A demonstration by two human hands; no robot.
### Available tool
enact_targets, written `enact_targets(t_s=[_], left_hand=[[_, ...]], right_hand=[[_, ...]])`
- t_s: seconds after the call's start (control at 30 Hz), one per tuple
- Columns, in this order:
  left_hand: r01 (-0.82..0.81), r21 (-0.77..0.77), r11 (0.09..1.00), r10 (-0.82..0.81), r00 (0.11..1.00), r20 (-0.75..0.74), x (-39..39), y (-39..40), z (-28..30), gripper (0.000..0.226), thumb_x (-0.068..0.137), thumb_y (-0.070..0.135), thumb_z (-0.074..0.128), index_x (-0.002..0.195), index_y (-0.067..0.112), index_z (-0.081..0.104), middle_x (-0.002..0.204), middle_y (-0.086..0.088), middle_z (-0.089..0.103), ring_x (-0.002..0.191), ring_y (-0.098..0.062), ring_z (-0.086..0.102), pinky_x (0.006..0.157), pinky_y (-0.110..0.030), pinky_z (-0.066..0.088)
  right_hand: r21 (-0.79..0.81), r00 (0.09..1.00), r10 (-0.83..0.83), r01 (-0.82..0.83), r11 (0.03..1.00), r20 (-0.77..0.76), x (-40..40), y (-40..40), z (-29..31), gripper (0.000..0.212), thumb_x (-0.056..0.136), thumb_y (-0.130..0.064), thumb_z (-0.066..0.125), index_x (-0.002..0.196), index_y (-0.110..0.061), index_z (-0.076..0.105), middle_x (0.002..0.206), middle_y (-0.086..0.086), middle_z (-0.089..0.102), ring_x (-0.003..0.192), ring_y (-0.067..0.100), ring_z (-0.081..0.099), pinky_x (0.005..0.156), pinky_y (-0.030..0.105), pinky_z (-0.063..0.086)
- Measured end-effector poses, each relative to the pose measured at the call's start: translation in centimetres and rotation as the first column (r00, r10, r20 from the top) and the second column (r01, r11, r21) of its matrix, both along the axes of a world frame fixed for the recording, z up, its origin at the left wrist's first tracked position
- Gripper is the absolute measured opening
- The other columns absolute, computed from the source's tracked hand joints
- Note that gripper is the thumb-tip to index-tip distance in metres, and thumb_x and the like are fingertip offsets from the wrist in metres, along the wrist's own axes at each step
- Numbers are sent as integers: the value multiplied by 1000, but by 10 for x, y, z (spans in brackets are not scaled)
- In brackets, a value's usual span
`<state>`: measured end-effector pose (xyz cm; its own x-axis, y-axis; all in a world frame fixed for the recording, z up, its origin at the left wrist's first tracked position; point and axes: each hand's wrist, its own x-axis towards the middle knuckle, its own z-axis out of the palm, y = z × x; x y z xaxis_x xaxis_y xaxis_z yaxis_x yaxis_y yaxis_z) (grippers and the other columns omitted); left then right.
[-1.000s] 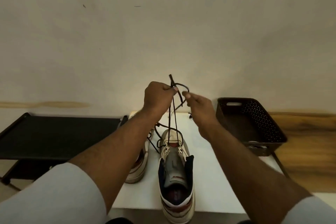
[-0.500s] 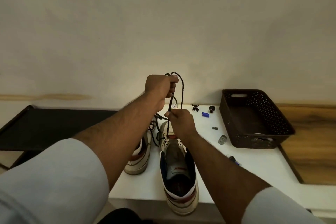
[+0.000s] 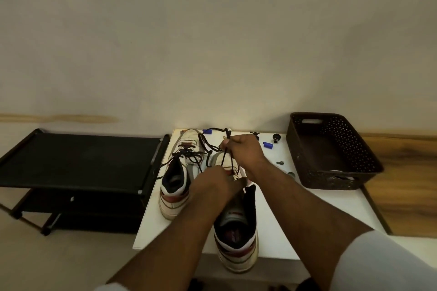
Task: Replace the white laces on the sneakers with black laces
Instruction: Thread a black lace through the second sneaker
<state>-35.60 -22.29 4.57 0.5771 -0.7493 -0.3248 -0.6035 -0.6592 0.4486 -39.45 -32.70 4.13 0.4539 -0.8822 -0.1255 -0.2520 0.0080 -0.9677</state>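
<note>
Two sneakers stand on a white table [image 3: 295, 215], toes toward its far edge, heels toward the person. The left sneaker [image 3: 181, 172] sits near the table's left edge, already threaded with black lace that lies loosely crossed over its tongue. The right sneaker [image 3: 236, 227] stands just beside it, nearer the front edge, its heel overhanging that edge.

The right hand [image 3: 246, 151] is raised over the toe of the right sneaker, thumb and fingers pinching a black lace [image 3: 224, 158] whose strands run down from the pinch to the shoe's eyelets; a loop of the same lace trails toward the far edge of the table, behind the left sneaker's toe. The left hand [image 3: 212, 182] lies low over the right sneaker's tongue with its fingers curled at the eyelet row; it appears to hold the lace there, but its fingertips are blurred and the contact cannot be told for certain.

Small parts lie scattered along the table's far edge: two blue caps [image 3: 268, 145] and several dark fasteners [image 3: 276, 137]. A dark perforated basket [image 3: 354, 146] occupies the far right corner of the table. A black shoe rack [image 3: 78, 160] stands on the floor just beside the table's left edge.
</note>
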Motion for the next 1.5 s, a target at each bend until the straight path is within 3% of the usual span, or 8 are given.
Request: enact_targets(t_s=[0.27,0.47,0.7,0.97,1.1,1.17,1.4,1.5], left_hand=[[-26,-3,1000,27,998,58,-16,-23,-24,42,87,42,64,120,17,61,124,-5,63,115,-25,59,90,-33,48],[-19,30,999,17,998,64,-16,-26,-26,32,94,25,59,123,12,58,130,-8,59,120,-27,56,94,-36,47],[-49,21,999,51,994,-93,-2,-20,-10,44,87,46,61,117,15,62,122,-5,63,111,-25,60,87,-32,48],[-174,-626,760,211,977,-15,26,-35,52,66,88,58,57,135,12,54,130,-9,59,119,-23,54,98,-34,43],[-67,-720,691,76,997,-20,27,-58,78,32,90,41,63,80,12,73,81,-5,70,74,-18,63,70,-28,42],[-41,-715,698,40,999,-18,32,-66,80,44,92,28,61,53,7,58,53,-6,58,51,-21,53,56,-33,39],[-237,-685,688,43,957,-288,51,-73,87,25,83,15,68,63,1,70,56,-8,66,33,-5,46,48,-22,40],[-269,-660,702,20,933,-360,50,-77,90,20,81,12,69,70,-4,72,54,-7,61,30,-2,41,42,-18,32]], right_hand=[[45,1000,-13,12,999,20,-4,1,15,31,90,-9,59,61,-10,70,71,17,68,69,27,60,66,39,49],[-17,930,-83,96,995,359,14,-35,145,12,88,3,54,80,-2,60,65,11,58,53,18,58,53,28,48],[-38,955,-27,41,998,295,2,-34,166,19,93,0,52,76,-8,58,69,7,58,61,18,59,54,25,52],[-101,955,-16,48,994,297,-4,-29,162,22,93,-4,55,72,-6,63,74,9,62,68,20,63,66,31,55],[-140,959,18,23,990,284,-2,-28,160,20,92,-6,57,74,-5,66,76,10,65,71,20,64,73,36,55],[-133,954,29,12,991,299,-1,-32,156,17,92,-9,59,78,-4,68,77,9,65,72,19,63,73,36,53],[-160,997,-40,50,986,68,-24,-11,69,28,95,-21,57,101,3,69,94,23,68,90,33,63,84,43,50],[-196,995,70,-83,977,-75,-13,9,32,26,96,-24,57,107,-5,70,66,-3,59,63,7,53,64,24,42]])
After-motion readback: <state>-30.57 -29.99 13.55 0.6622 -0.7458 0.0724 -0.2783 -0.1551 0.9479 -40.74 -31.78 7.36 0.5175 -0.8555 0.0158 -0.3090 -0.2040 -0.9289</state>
